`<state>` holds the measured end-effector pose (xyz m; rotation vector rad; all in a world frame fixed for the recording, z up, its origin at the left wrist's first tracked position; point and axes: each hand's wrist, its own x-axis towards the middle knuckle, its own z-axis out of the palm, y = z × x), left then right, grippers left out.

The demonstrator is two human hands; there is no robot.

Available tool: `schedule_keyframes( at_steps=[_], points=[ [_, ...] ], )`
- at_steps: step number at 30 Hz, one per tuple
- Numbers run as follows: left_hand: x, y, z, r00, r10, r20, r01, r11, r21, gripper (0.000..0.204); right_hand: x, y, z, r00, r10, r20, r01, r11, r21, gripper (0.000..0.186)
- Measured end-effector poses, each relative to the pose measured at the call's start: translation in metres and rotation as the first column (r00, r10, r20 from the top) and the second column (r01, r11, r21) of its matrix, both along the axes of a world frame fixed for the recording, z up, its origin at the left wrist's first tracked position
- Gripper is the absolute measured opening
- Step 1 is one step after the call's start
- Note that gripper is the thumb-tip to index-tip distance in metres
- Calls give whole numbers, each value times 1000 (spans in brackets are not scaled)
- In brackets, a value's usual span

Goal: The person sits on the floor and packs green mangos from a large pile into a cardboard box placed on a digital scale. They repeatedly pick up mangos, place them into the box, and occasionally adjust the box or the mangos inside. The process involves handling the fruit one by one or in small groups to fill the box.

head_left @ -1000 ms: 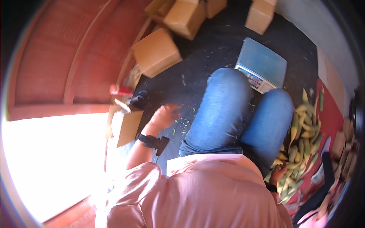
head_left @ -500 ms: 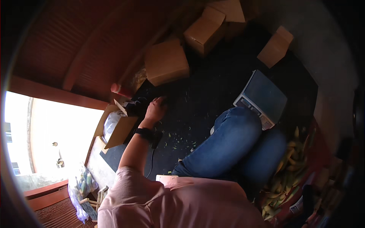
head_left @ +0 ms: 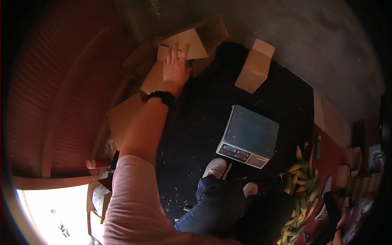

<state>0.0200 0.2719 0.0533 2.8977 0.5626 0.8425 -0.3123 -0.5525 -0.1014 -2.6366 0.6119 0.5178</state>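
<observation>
My left hand (head_left: 176,69), with a black watch on its wrist, reaches out at the upper left over the cardboard boxes. Its fingers are stretched and spread against a pale cardboard box flap (head_left: 192,43); a grip on it does not show. Below the hand lies another cardboard box (head_left: 153,79), partly covered by my wrist. A larger cardboard box (head_left: 126,116) stands nearer, half hidden by my forearm. My right hand is out of the picture.
A digital scale (head_left: 253,128) sits on the black floor covering before my shoes. A small carton (head_left: 256,67) stands beyond it. Long green-yellow pods (head_left: 302,183) are heaped at right, near another person's hand (head_left: 341,222). A red bottle (head_left: 98,163) lies by the left wall.
My left hand has moved from the floor covering up and forward to the boxes. The view has shifted and I now stand over the scale, with my shoes showing.
</observation>
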Motion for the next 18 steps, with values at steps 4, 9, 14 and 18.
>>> schedule_keyframes(
  at_steps=[4, 9, 14, 18],
  points=[
    [76, 7, 6, 956, -12, -294, 173, 830, 530, 66, -20, -20, 0, 999, -24, -33, 25, 999, 32, 47],
    [81, -15, -1, 861, 237, -451, 104, 785, 611, 46, -45, -13, 7, 999, 34, -4, -35, 999, -22, 44],
    [28, 25, -12, 808, 316, -496, 76, 781, 620, 29, -36, -12, -20, 840, -459, 289, 324, 852, 411, 36],
    [-107, -29, -54, 994, -109, 11, 108, 991, 75, 67, 21, -32, 10, 965, -100, 243, 84, 994, 76, 36]
  ],
)
